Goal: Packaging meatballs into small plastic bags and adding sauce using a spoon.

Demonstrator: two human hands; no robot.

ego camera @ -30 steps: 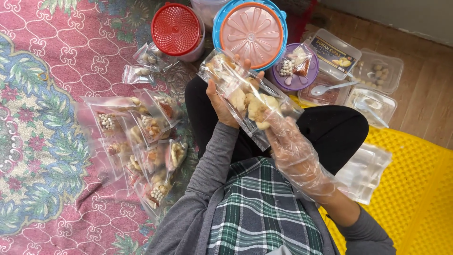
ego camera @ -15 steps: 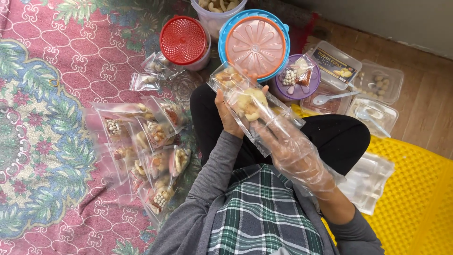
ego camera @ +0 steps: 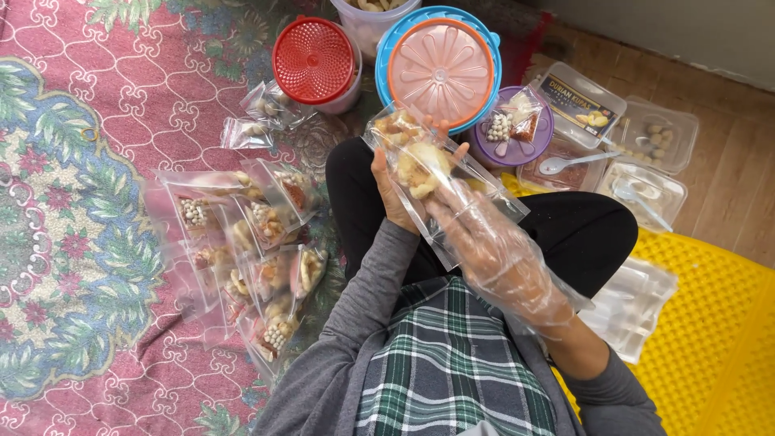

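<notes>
Left hand [ego camera: 393, 194] gripping snack bag [ego camera: 436, 173] from beneath, fingers curled shut on it; gloved right hand [ego camera: 484, 246] pinching its lower edge above lap, near orange lid [ego camera: 440, 69].

I see a red patterned carpet [ego camera: 97, 161] covering the floor, bare wooden boards [ego camera: 726, 161] at right, beside a yellow perforated mat [ego camera: 710, 339].

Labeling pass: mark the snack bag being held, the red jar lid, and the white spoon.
snack bag [ego camera: 420, 169], head view, on the pale crackers behind the clear plastic.
red jar lid [ego camera: 313, 60], head view, centre of the ribbed top.
white spoon [ego camera: 554, 166], head view, on the bowl.
</notes>
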